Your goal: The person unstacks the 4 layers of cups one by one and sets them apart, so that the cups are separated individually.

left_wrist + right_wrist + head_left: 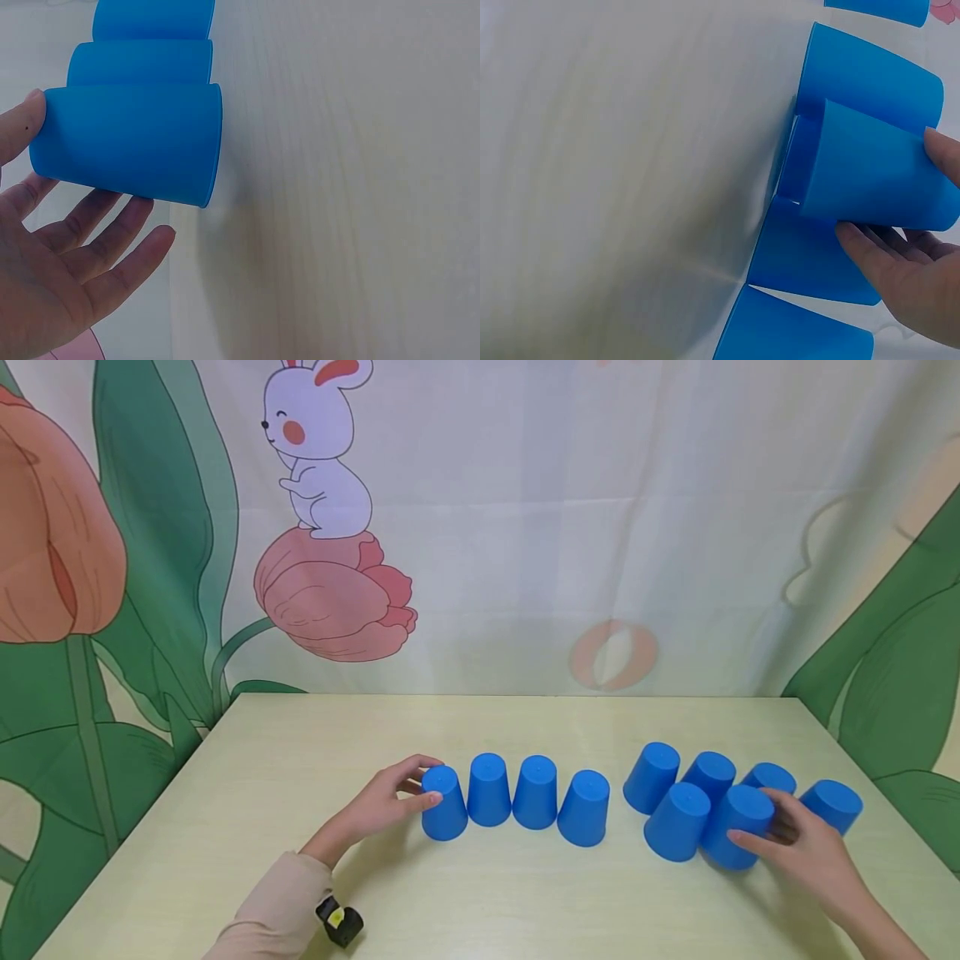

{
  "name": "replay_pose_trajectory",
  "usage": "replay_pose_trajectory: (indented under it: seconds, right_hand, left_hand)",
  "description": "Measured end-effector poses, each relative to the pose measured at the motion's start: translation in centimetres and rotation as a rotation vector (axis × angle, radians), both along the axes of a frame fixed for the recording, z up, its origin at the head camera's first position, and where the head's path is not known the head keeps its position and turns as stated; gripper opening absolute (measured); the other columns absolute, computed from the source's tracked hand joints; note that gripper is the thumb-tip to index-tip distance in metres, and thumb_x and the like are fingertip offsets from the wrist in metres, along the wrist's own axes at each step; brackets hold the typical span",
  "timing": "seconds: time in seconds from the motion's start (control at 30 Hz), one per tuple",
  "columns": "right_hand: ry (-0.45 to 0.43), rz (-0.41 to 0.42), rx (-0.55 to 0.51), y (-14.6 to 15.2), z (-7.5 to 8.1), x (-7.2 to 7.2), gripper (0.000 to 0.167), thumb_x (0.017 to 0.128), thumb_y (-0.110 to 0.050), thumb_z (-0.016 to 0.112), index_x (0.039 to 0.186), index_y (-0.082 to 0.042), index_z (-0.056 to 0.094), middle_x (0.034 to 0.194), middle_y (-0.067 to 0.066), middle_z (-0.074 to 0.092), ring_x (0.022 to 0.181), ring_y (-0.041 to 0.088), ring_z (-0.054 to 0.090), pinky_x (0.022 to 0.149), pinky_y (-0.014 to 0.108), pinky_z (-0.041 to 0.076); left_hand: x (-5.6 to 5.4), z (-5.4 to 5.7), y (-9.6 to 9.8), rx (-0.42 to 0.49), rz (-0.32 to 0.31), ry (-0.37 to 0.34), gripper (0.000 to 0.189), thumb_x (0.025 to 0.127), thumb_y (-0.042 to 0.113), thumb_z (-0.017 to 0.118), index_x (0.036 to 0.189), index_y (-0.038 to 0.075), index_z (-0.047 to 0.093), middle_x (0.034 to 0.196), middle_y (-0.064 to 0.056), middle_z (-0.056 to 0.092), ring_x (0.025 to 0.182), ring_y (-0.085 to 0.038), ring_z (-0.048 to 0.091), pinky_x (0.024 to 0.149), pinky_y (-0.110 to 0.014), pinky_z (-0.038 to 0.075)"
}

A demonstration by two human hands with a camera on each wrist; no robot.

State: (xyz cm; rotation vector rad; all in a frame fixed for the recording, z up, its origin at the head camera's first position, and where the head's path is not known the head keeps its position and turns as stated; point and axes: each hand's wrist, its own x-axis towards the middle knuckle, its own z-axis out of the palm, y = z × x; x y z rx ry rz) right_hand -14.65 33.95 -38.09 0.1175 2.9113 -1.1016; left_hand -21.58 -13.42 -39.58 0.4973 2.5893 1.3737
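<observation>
Several blue cups stand upside down on the table in two groups. At the left end of the middle row, my left hand [393,797] holds a blue cup [444,814] between thumb and fingers. In the left wrist view that cup [127,142] has the thumb at its base edge and fingertips along its side. Over on the right, my right hand [806,852] grips another blue cup [738,831] in the front of the cluster. The right wrist view shows this cup [877,169] overlapping the cups behind it, its rim tilted, the thumb near its base.
Beside the left cup stand more cups, ending with one cup [583,810] at the row's right. Around the right hand are a front cup [677,827], a back cup [652,781] and a far-right cup [832,806]. A printed curtain [480,568] hangs behind the table [525,902].
</observation>
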Motion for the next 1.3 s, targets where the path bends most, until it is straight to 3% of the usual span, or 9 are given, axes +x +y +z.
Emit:
replay_pose_trajectory:
  seconds: [0.33, 0.57, 0.63, 0.7, 0.8, 1.0, 1.1, 1.2, 1.3]
  right_hand:
    - [-0.027, 0.026, 0.009, 0.5, -0.8, -0.5, 0.086, 0.079, -0.045, 0.066, 0.133, 0.01, 0.027, 0.13, 0.039, 0.032, 0.112, 0.053, 0.04, 0.084, 0.057, 0.042]
    - [0.067, 0.038, 0.0, 0.4, -0.2, 0.0, 0.08, 0.08, -0.037, 0.069, 0.134, 0.007, 0.029, 0.127, 0.037, 0.038, 0.11, 0.051, 0.044, 0.084, 0.053, 0.042]
    - [0.102, 0.032, -0.002, 0.4, 0.3, 0.2, 0.079, 0.081, -0.035, 0.068, 0.135, 0.005, 0.029, 0.126, 0.035, 0.042, 0.11, 0.048, 0.046, 0.084, 0.039, 0.047]
    - [0.138, 0.021, -0.004, 0.5, 0.7, 0.3, 0.077, 0.081, -0.035, 0.068, 0.136, 0.003, 0.03, 0.126, 0.031, 0.044, 0.109, 0.036, 0.051, 0.081, 0.023, 0.048]
    - [0.183, -0.005, -0.001, 0.4, 1.4, 0.5, 0.076, 0.081, -0.035, 0.068, 0.137, 0.002, 0.031, 0.126, 0.028, 0.046, 0.108, 0.033, 0.052, 0.069, 0.003, 0.04]
    - [0.197, -0.034, -0.013, -0.1, 2.2, 0.6, 0.077, 0.083, -0.036, 0.065, 0.14, -0.001, 0.027, 0.128, 0.028, 0.044, 0.111, 0.045, 0.044, 0.069, 0.002, 0.039]
    - [0.225, -0.029, -0.035, -0.4, 2.4, 0.8, 0.075, 0.083, -0.033, 0.067, 0.14, -0.002, 0.029, 0.127, 0.026, 0.045, 0.11, 0.018, 0.052, 0.07, 0.002, 0.038]
    - [0.25, -0.006, -0.075, -0.7, 2.6, 0.8, 0.072, 0.083, -0.03, 0.067, 0.138, -0.001, 0.031, 0.126, 0.026, 0.046, 0.097, -0.011, 0.046, 0.07, 0.002, 0.039]
    - [0.253, 0.021, -0.095, -1.3, 2.9, 0.7, 0.069, 0.084, -0.029, 0.066, 0.136, 0.001, 0.032, 0.125, 0.025, 0.046, 0.091, -0.019, 0.039, 0.071, 0.003, 0.04]
  left_hand:
    - [-0.1, -0.2, -0.1, 0.005, -0.004, -0.008, 0.042, 0.085, 0.027, 0.064, 0.122, 0.013, 0.051, 0.112, -0.01, 0.057, 0.101, -0.03, 0.055, 0.08, -0.044, 0.048]
    - [-0.2, -0.3, -0.1, 0.002, 0.0, -0.01, 0.042, 0.085, 0.028, 0.064, 0.122, 0.014, 0.051, 0.112, -0.01, 0.057, 0.101, -0.03, 0.055, 0.08, -0.044, 0.048]
    - [-0.1, -0.3, -0.1, 0.002, 0.001, -0.01, 0.042, 0.085, 0.028, 0.064, 0.122, 0.014, 0.051, 0.112, -0.01, 0.057, 0.101, -0.03, 0.055, 0.08, -0.044, 0.048]
    - [-0.1, -0.2, 0.0, 0.0, 0.003, -0.009, 0.042, 0.085, 0.027, 0.064, 0.122, 0.014, 0.051, 0.112, -0.01, 0.057, 0.102, -0.03, 0.055, 0.08, -0.044, 0.048]
    - [0.0, 0.0, 0.0, -0.003, 0.004, -0.005, 0.042, 0.085, 0.027, 0.064, 0.123, 0.014, 0.051, 0.112, -0.01, 0.057, 0.101, -0.03, 0.055, 0.08, -0.044, 0.048]
    - [0.0, 0.0, 0.0, -0.005, 0.0, 0.002, 0.042, 0.085, 0.026, 0.064, 0.123, 0.013, 0.051, 0.111, -0.011, 0.057, 0.101, -0.03, 0.055, 0.08, -0.044, 0.048]
    - [0.0, 0.0, 0.0, -0.005, -0.001, 0.002, 0.042, 0.085, 0.026, 0.064, 0.123, 0.013, 0.051, 0.112, -0.011, 0.057, 0.101, -0.03, 0.055, 0.08, -0.044, 0.048]
    - [-0.1, 0.0, 0.0, -0.004, -0.001, 0.0, 0.042, 0.085, 0.027, 0.064, 0.123, 0.014, 0.05, 0.112, -0.011, 0.057, 0.101, -0.03, 0.055, 0.08, -0.044, 0.048]
    - [-0.1, 0.0, 0.0, -0.001, -0.001, -0.002, 0.042, 0.085, 0.027, 0.064, 0.123, 0.014, 0.05, 0.112, -0.011, 0.057, 0.101, -0.03, 0.055, 0.08, -0.044, 0.048]
